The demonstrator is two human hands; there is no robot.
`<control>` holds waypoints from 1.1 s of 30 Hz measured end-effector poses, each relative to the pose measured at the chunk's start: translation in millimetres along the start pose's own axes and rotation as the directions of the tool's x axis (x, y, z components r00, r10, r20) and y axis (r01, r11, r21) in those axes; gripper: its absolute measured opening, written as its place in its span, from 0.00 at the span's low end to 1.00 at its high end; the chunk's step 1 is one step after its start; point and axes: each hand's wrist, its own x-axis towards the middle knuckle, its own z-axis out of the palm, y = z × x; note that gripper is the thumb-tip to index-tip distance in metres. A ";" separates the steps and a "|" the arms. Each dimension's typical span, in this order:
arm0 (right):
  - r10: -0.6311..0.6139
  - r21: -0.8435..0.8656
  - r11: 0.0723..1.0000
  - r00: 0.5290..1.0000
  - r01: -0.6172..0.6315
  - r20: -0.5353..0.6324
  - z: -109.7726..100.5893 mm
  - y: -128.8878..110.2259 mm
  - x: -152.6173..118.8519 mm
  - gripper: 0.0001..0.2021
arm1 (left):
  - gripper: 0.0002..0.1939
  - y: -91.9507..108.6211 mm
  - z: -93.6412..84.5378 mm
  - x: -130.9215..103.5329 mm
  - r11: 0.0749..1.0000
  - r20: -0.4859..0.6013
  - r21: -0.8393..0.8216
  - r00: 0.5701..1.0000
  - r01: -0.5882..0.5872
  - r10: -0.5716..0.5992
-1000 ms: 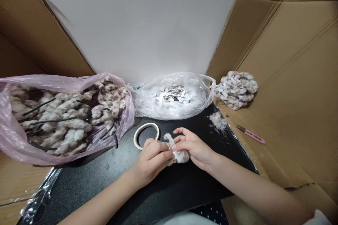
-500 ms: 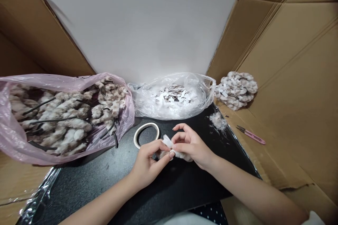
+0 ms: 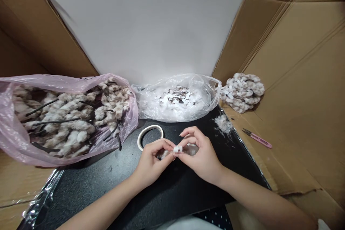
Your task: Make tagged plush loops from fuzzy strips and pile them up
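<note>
My left hand (image 3: 153, 160) and my right hand (image 3: 201, 156) meet over the middle of the black table. Both are closed in a pinch, fingertips almost touching, around a small white piece of tape (image 3: 178, 148). This tape appears wrapped on a fluffy white-brown fur strip (image 3: 192, 149), which shows behind the fingers of both hands and is largely hidden by them. A roll of white tape (image 3: 139, 140) lies flat just beyond my left hand.
A pink bag (image 3: 133, 115) of fluffy strips and black cords lies left. A clear bag (image 3: 151, 107) holds white-and-dark slips. At right are a bundle of fluffy strips (image 3: 244, 93), loose fluff (image 3: 223, 124) and pink thread snips (image 3: 260, 140). Cardboard walls (image 3: 296, 79) flank the table (image 3: 107, 194).
The white tape stood up above the fingers before; now it is folded down and lies around the strip. My fingertips have drawn together over it.
</note>
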 end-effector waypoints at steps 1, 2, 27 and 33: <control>-0.054 -0.039 0.998 0.999 0.053 -0.006 1.2 1.7 -3.7 0.16 | 0.10 0.4 0.3 0.5 0.999 0.002 -0.039 1.000 0.027 -0.027; -0.107 -0.070 0.992 0.994 0.106 -0.011 2.2 3.8 -7.3 0.16 | 0.10 0.7 0.4 0.8 0.996 0.003 -0.072 0.999 0.050 -0.050; -0.634 -0.373 0.717 0.774 0.589 0.005 7.6 22.7 -25.8 0.15 | 0.13 2.5 -7.8 -3.8 0.719 0.552 -0.375 0.764 0.585 -0.334; -0.616 -0.314 0.726 0.781 0.612 0.100 2.0 26.4 -25.7 0.17 | 0.20 4.8 -12.9 -0.5 0.922 0.525 -0.151 0.819 0.356 -0.231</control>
